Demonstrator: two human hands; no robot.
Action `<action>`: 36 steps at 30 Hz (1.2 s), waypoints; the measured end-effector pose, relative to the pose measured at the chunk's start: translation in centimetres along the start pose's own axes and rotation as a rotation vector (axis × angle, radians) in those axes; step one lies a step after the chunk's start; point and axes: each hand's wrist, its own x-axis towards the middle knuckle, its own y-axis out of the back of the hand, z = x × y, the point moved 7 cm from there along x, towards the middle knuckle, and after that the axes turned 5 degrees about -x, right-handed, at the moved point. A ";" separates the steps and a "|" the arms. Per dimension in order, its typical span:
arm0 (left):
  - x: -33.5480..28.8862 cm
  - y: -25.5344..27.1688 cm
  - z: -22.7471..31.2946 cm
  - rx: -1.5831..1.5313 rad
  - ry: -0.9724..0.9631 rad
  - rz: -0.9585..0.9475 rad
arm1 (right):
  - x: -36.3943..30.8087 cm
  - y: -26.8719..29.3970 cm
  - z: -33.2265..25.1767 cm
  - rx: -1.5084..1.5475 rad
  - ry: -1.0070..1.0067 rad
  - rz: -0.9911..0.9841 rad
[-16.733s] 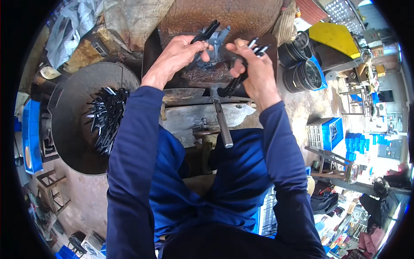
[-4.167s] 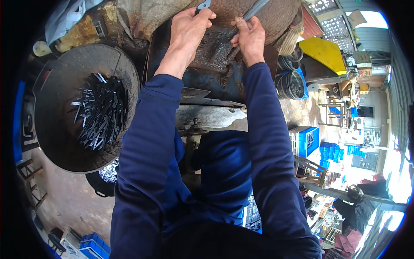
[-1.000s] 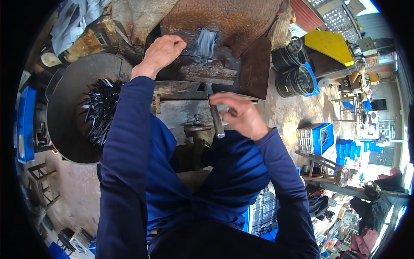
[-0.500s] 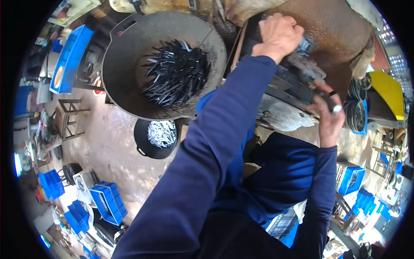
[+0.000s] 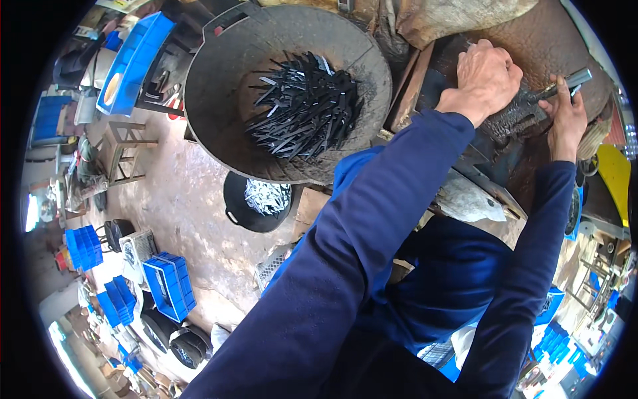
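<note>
My left hand (image 5: 484,78) is closed, knuckles up, over the dark work area of the bench; what its fingers hold is hidden beneath it. My right hand (image 5: 567,120) pinches a short grey metal bar (image 5: 577,80) that sticks out past the fingertips to the right. Between both hands lies a dark, grimy metal fixture (image 5: 513,123), partly blurred. Left of the bench, a wide grey basin (image 5: 219,86) holds a heap of thin black strips (image 5: 306,110). Both hands are away from that heap.
A smaller black tub (image 5: 256,225) with shiny silver strips (image 5: 268,196) stands on the floor below the basin. A wooden stool (image 5: 126,153) and blue crates (image 5: 169,286) are at the left. A brown, wet-looking sheet (image 5: 558,40) covers the bench's far side.
The view has shifted, so the basin and floor sit further right. My right hand has moved up and away from me beside the fixture, and the metal bar now shows. My left hand stays closed.
</note>
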 end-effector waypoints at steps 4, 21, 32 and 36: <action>0.0 -0.3 -0.7 -0.064 0.047 -0.011 | 1.4 0.3 1.4 0.004 -0.007 -0.042; 2.9 23.6 -15.2 0.467 0.299 -0.262 | 2.1 0.6 2.1 0.059 -0.005 -0.073; -1.7 26.3 -30.3 0.969 0.488 -0.204 | 2.1 0.5 1.6 0.026 0.042 -0.092; -1.4 25.7 -30.7 1.040 0.436 -0.212 | 1.8 0.4 1.4 0.017 0.023 -0.066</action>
